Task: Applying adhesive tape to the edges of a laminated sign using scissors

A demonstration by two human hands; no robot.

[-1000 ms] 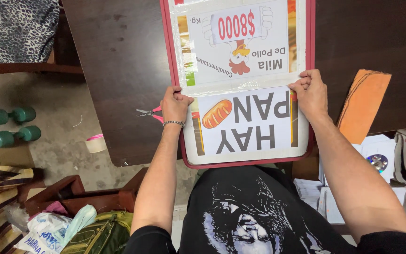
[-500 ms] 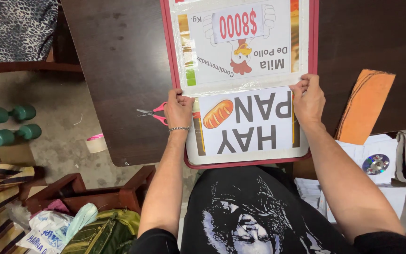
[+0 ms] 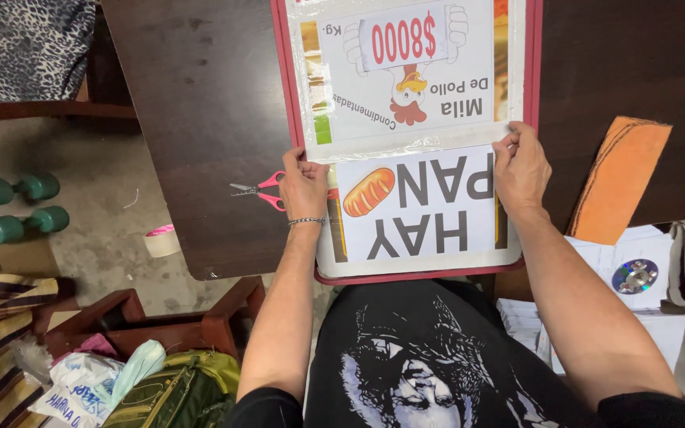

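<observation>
A red-framed white board (image 3: 288, 95) lies on the dark wooden table (image 3: 200, 119) in front of me. On it are two printed paper signs: an upper one (image 3: 406, 75) with a chicken drawing under clear plastic, and a lower one (image 3: 426, 208) with a bread picture. My left hand (image 3: 303, 186), with a bracelet on the wrist, presses the lower sign's left top corner. My right hand (image 3: 521, 168) pinches the sign's right top corner. Both hands hold that sheet flat against the board.
Pink-handled scissors (image 3: 259, 190) lie on the table just left of my left hand. An orange sleeve (image 3: 620, 178) rests at the right table edge. A disc (image 3: 634, 276) on papers sits lower right. A tape roll (image 3: 160, 240), green dumbbells (image 3: 13, 206) and bags are on the floor at left.
Both hands slid slightly up the board along the lower sign's top edge; the view shifted a little. The signs and scissors stay put.
</observation>
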